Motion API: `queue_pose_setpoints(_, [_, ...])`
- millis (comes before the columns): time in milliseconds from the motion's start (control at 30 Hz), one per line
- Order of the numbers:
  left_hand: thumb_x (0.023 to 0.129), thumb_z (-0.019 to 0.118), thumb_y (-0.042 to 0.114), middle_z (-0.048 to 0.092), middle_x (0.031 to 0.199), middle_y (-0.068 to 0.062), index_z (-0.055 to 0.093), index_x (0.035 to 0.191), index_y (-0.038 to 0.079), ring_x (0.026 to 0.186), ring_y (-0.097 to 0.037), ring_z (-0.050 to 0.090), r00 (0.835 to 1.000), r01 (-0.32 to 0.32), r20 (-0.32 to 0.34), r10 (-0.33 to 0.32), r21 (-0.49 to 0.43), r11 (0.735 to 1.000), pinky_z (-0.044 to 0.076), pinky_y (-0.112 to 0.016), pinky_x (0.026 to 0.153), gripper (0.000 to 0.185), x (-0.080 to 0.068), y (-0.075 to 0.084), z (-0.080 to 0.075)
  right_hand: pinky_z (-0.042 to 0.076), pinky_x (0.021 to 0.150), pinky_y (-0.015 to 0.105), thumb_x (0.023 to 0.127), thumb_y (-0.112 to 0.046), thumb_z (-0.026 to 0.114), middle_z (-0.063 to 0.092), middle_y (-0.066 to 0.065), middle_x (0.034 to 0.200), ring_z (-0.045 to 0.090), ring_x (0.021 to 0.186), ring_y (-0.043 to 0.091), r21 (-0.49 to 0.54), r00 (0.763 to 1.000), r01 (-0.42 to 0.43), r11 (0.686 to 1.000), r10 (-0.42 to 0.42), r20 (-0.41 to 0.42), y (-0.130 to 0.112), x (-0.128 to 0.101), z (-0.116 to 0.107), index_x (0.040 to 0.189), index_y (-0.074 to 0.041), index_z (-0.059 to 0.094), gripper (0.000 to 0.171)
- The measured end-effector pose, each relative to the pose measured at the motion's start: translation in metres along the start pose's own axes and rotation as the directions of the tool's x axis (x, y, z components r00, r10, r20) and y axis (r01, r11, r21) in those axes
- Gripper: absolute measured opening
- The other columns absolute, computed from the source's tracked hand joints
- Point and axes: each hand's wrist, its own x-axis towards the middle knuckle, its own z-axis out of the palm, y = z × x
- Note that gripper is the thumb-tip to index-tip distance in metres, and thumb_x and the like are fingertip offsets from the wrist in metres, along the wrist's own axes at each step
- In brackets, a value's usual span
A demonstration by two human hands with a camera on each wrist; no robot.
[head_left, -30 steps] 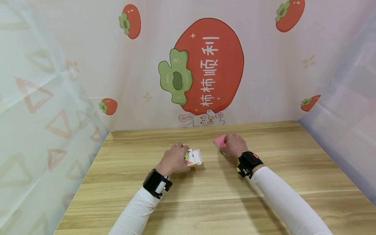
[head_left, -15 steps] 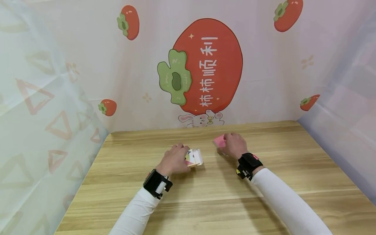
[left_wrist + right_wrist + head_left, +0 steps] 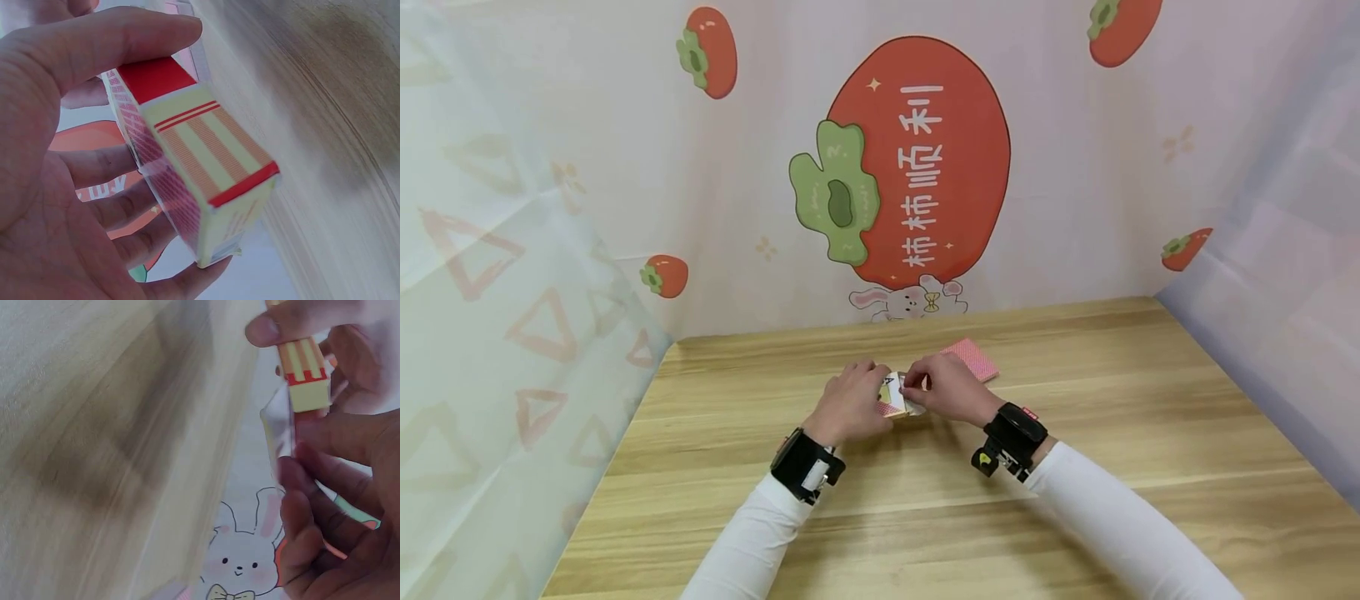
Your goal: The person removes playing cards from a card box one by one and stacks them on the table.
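Gripping the playing-card box point(image 3: 892, 400) between thumb and fingers, the left hand point(image 3: 850, 404) is at its left, and the right hand point(image 3: 951, 387) is at its right, so the box sits between two hands held close together. The left thumb point(image 3: 131, 40) lies across the box's narrow side, which is striped cream and orange with red bands, while the other fingers reach round behind the box. At the box's right end, the thumb and index finger of the right hand pinch a white flap point(image 3: 278, 428), with the remaining fingers bent. Both forearms slant inward to the box from its near side, in white sleeves point(image 3: 748, 533) with black wrist straps point(image 3: 805, 467). A letter A shows on the box's upper face; its inside is hidden, so I cannot tell whether it holds cards. A red-backed pack of cards point(image 3: 973, 358) lies on the wooden table point(image 3: 880, 533), beyond the box and to its right, partly covered by the right hand. Behind the box, the backdrop point(image 3: 1060, 250) shows a rabbit point(image 3: 906, 304) under a large persimmon point(image 3: 958, 167)
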Motion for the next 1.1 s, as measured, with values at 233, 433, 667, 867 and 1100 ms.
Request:
queue_pose_setpoints(233, [0.070,0.088,0.026,0.060,0.120,-0.009,0.063,0.133,0.009,0.109,-0.029,0.054,1.000,-0.018,0.003,0.017,0.018,1.000,0.048,-0.057,0.090,0.069,0.001,0.003,-0.002,0.043,0.061,0.026,0.087,-0.015,0.080,0.065,-0.009,0.072,0.056,0.066,0.006,-0.019,0.997,-0.073,0.997,0.072,-0.031,0.002,0.002,0.007,0.078,-0.014,0.072,0.012])
queue_pose_setpoints(433, [0.070,0.089,0.027,0.060,0.120,-0.009,0.063,0.132,0.009,0.111,-0.030,0.055,1.000,-0.027,0.006,0.027,0.024,0.999,0.048,-0.056,0.091,0.069,0.002,0.005,-0.002,0.040,0.056,0.027,0.086,-0.014,0.081,0.060,-0.007,0.064,0.051,0.058,0.010,-0.005,0.986,-0.161,0.987,0.161,-0.041,0.003,0.001,0.010,0.070,-0.014,0.067,0.020])
queue_pose_setpoints(667, [0.071,0.089,0.026,0.059,0.122,-0.010,0.062,0.134,0.008,0.113,-0.031,0.054,1.000,-0.011,0.020,0.011,0.019,1.000,0.047,-0.057,0.093,0.071,0.002,0.003,-0.002,0.040,0.057,0.027,0.085,-0.026,0.084,0.062,-0.004,0.066,0.053,0.061,0.011,0.054,0.976,-0.216,0.975,0.216,0.004,0.008,-0.002,0.003,0.073,-0.013,0.068,0.023])
queue_pose_setpoints(867, [0.070,0.088,0.025,0.059,0.120,-0.010,0.063,0.131,0.007,0.109,-0.030,0.055,1.000,-0.011,0.009,0.011,0.014,1.000,0.049,-0.055,0.089,0.068,0.001,-0.002,-0.004,0.040,0.056,0.029,0.085,-0.032,0.083,0.060,-0.001,0.068,0.052,0.060,0.014,0.066,0.966,-0.257,0.964,0.254,0.043,0.010,-0.004,-0.005,0.075,-0.012,0.066,0.028])
queue_pose_setpoints(1100, [0.069,0.087,0.023,0.059,0.121,-0.010,0.063,0.132,0.006,0.107,-0.029,0.055,1.000,0.004,0.007,-0.004,0.012,1.000,0.049,-0.054,0.087,0.070,-0.001,-0.007,-0.006,0.040,0.056,0.029,0.086,-0.032,0.083,0.060,0.001,0.071,0.052,0.061,0.014,0.048,0.966,-0.257,0.965,0.255,0.046,0.012,-0.006,-0.013,0.079,-0.010,0.067,0.028])
